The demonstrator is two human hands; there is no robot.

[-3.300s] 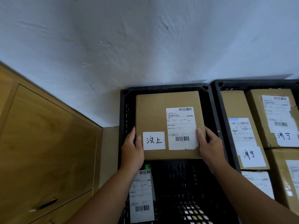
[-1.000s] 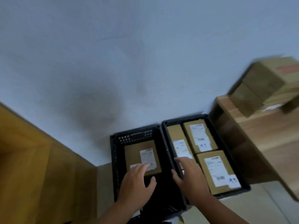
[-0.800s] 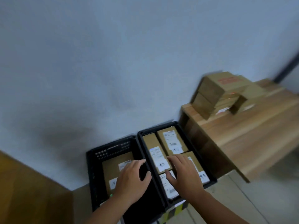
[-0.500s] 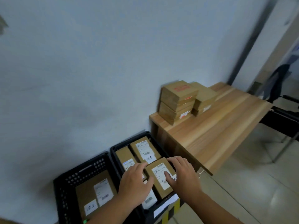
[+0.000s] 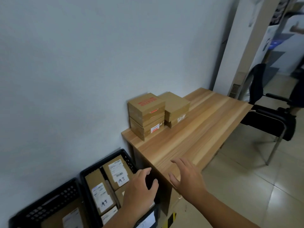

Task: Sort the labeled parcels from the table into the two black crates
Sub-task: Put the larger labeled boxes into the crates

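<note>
Two stacks of brown cardboard parcels (image 5: 147,115) stand against the wall at the back left of the wooden table (image 5: 194,137); the second stack (image 5: 176,108) is just right of the first. On the floor, the right black crate (image 5: 125,155) holds several labeled parcels (image 5: 117,171). The left black crate (image 5: 49,203) holds a parcel (image 5: 70,218) with a white label. My left hand (image 5: 139,188) hovers empty over the right crate's near corner, fingers loosely spread. My right hand (image 5: 185,178) is empty too, above the table's near corner.
A pale wall runs behind the crates and table. A black chair (image 5: 269,116) stands at the table's far right end on a tiled floor. A white pillar (image 5: 238,46) rises behind the table. Another person's arm shows at the top right.
Earlier both hands set a labeled parcel into the left crate and let go. Since then the view swung right and up toward the table, and both empty hands moved from the crates toward it.
</note>
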